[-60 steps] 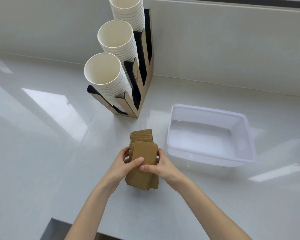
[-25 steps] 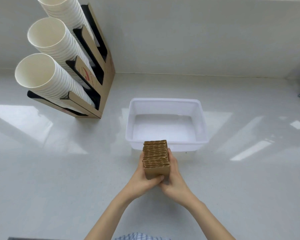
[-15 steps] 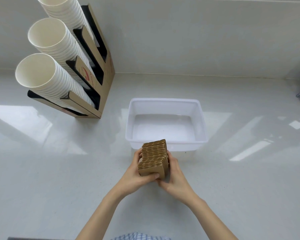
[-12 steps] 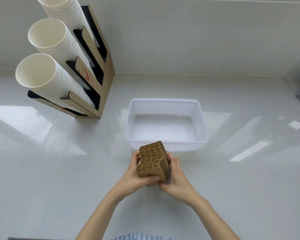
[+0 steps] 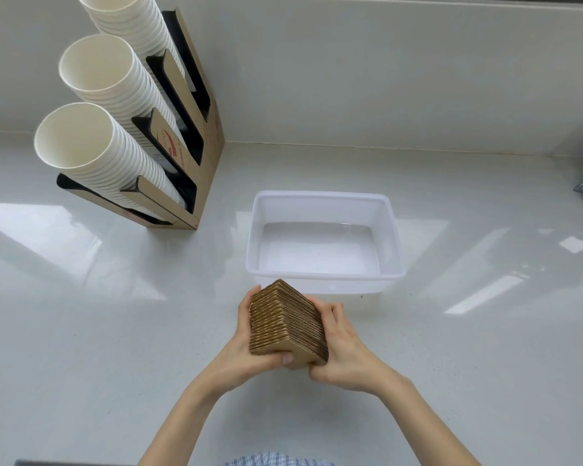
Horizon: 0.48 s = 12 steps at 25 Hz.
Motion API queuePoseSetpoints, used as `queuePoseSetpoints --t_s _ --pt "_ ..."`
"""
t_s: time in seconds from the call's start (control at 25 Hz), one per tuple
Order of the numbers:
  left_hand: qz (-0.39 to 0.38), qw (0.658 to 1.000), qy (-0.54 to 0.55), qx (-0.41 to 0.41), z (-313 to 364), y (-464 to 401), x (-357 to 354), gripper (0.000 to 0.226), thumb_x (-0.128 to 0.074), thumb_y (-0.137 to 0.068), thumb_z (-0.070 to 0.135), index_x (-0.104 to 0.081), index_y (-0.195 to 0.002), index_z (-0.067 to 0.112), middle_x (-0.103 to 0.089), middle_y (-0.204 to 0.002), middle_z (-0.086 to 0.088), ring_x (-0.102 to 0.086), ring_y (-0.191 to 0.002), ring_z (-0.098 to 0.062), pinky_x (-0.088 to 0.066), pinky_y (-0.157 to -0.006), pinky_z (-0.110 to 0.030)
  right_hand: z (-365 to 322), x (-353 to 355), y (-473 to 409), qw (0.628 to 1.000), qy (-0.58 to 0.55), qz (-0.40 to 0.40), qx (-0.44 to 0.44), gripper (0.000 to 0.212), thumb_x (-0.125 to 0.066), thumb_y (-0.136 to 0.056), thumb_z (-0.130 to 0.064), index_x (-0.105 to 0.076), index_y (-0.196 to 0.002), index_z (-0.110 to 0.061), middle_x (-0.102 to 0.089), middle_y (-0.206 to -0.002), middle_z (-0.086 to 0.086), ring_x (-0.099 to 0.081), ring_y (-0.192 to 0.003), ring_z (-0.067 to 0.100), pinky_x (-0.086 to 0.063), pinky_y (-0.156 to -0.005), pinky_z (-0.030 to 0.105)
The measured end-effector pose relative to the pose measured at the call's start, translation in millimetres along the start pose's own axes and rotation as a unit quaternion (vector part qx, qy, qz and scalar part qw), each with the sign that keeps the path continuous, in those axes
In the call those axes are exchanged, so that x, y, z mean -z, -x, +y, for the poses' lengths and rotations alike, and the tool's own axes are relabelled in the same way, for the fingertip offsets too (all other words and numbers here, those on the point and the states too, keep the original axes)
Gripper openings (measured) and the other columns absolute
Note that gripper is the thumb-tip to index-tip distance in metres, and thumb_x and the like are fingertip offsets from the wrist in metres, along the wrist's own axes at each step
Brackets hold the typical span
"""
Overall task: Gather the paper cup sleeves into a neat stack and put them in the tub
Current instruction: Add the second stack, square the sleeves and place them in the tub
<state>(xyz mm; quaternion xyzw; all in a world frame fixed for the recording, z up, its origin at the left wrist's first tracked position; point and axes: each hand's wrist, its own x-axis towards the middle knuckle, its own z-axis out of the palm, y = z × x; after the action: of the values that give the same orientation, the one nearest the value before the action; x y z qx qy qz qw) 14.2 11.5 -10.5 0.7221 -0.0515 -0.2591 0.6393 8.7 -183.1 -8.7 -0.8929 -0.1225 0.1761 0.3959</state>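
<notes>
Low in the centre of the frame, the left hand (image 5: 246, 344) and right hand (image 5: 345, 349) clasp a stack of brown cup sleeves (image 5: 285, 322) from either side, fingers (image 5: 332, 319) curled against it. Above it on the tabletop (image 5: 115, 331) stands the white tub (image 5: 392, 237), with nothing in it.

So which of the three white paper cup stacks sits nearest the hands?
The lowest, front-most white paper cup stack in the brown cardboard holder; the other two sit behind it.

Glossy white counter (image 5: 81, 331) catching bright patches of light, a pale wall (image 5: 384, 79) behind it, cardboard rack (image 5: 196, 169) of paper cups (image 5: 91, 156) back left.
</notes>
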Motion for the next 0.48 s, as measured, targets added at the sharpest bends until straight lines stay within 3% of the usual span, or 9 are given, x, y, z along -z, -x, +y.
queuePoseSetpoints --t_s 0.12,0.2,0.32,0.48 --pt "0.005 1.0 -0.014 0.013 0.7 3.3 9.4 0.081 -0.075 -0.054 0.032 -0.025 -0.115 0.048 -0.048 -0.124 0.006 -0.057 -0.101 0.004 -0.048 -0.079 -0.015 0.2 -0.9 0.0 0.999 0.035 -0.003 0.002 0.093 -0.062 -0.061 -0.021 -0.012 -0.137 -0.037 -0.032 -0.113 -0.002 -0.034 -0.112 0.017 -0.029 -0.099 0.028" --pt "0.003 0.999 -0.039 0.021 -0.4 3.9 17.5 0.081 -0.076 -0.052 0.034 -0.026 -0.114 0.049 -0.05 -0.125 0.006 -0.055 -0.106 -0.002 -0.045 -0.088 -0.021 0.5 -0.4 -1.0 0.998 0.066 -0.012 0.003 0.095 -0.062 -0.061 -0.024 -0.009 -0.138 -0.037 -0.033 -0.113 -0.001 -0.032 -0.11 0.016 -0.026 -0.095 0.026" --pt "0.002 0.994 -0.105 0.023 -2.4 1.3 24.6 0.08 -0.075 -0.051 0.039 -0.025 -0.112 0.053 -0.052 -0.12 0.013 -0.047 -0.113 0.005 -0.032 -0.101 -0.021 -0.6 2.6 -2.8 0.993 0.112 -0.03 0.005 0.098 -0.061 -0.063 -0.027 -0.002 -0.14 -0.04 -0.03 -0.111 -0.003 -0.028 -0.109 0.014 -0.019 -0.088 0.025" --pt "0.015 0.989 -0.145 0.029 -8.8 -2.6 22.9 0.074 -0.074 -0.051 0.04 -0.029 -0.108 0.05 -0.047 -0.12 0.019 -0.039 -0.116 0.009 -0.032 -0.102 -0.023 0.5 9.3 -2.2 0.986 0.162 -0.03 0.01 0.1 -0.057 -0.065 -0.026 0.007 -0.141 -0.038 -0.025 -0.107 -0.005 -0.026 -0.105 0.015 -0.016 -0.089 0.024"
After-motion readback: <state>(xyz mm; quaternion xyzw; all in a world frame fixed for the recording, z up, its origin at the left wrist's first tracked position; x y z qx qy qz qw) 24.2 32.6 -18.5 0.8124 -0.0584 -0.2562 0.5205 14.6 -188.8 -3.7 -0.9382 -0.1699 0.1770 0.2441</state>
